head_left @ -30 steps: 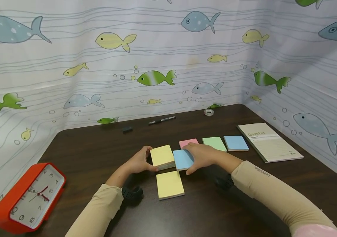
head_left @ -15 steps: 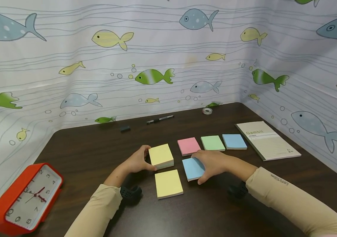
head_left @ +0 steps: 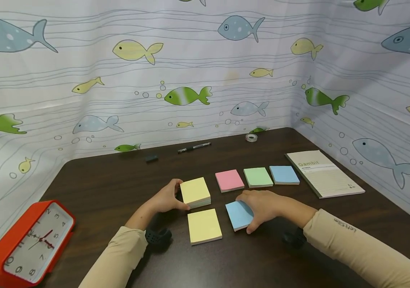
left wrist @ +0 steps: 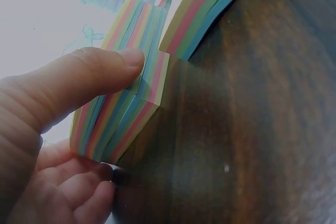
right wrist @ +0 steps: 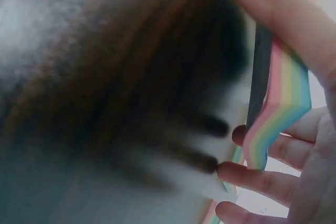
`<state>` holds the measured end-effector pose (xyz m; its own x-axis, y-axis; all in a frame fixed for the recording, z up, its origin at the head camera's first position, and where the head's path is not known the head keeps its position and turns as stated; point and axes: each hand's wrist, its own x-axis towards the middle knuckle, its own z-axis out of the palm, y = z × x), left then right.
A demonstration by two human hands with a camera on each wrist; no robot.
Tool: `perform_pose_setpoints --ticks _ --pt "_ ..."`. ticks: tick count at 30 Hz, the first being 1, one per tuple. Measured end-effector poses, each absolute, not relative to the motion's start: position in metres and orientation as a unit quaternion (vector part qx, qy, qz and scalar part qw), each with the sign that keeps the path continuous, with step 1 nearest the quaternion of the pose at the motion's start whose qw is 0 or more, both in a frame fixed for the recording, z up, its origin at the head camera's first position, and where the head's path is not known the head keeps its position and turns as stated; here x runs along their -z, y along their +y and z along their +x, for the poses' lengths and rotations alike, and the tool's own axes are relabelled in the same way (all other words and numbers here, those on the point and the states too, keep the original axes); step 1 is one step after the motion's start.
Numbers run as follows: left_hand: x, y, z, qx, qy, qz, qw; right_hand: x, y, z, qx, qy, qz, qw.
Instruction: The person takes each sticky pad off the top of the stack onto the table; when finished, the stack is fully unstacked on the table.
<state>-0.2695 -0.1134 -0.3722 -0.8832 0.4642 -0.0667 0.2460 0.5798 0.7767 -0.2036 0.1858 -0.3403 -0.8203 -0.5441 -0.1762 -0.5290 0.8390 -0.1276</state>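
My left hand [head_left: 167,197] grips a thick yellow-topped sticky-note pad [head_left: 195,191] on the dark table [head_left: 111,188], thumb on its striped side [left wrist: 123,111]. My right hand [head_left: 262,206] holds a blue-topped pad [head_left: 239,214], fingers curled round its right edge; the right wrist view shows its rainbow edge [right wrist: 275,114] between thumb and fingers. A second yellow pad [head_left: 204,226] lies just in front of the left-hand pad, touched by neither hand.
Pink [head_left: 229,180], green [head_left: 258,177] and blue [head_left: 284,175] pads lie in a row behind my right hand. A notebook [head_left: 323,173] lies at the right, a red clock [head_left: 25,244] front left. A pen [head_left: 194,147], tape roll [head_left: 251,137] and small dark object [head_left: 151,159] sit near the back wall.
My right hand has drawn the blue pad away from the yellow pad, toward me and to the right. The left hand has stayed on its yellow pad.
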Motion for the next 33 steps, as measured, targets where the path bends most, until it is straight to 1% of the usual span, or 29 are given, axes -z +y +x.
perform_pose_setpoints --ticks 5,13,19,23,27,33 --pt "0.372 -0.114 -0.269 -0.416 0.877 0.2 0.131 0.336 0.183 -0.204 0.03 0.951 -0.284 0.119" --pt "0.372 -0.115 -0.267 -0.421 0.875 0.203 0.128 0.311 0.172 -0.215 0.028 0.953 -0.272 0.132" --pt "0.371 -0.114 -0.267 -0.419 0.875 0.207 0.128 0.303 0.156 -0.227 0.016 0.954 -0.277 0.111" --pt "0.37 -0.115 -0.266 -0.415 0.879 0.201 0.121 0.303 0.139 -0.236 0.01 0.952 -0.298 0.076" --pt "0.37 -0.115 -0.266 -0.412 0.88 0.204 0.116 0.306 0.124 -0.245 -0.028 0.949 -0.312 0.039" --pt "0.371 -0.114 -0.266 -0.404 0.884 0.207 0.107 0.308 0.106 -0.259 -0.044 0.949 -0.309 0.034"
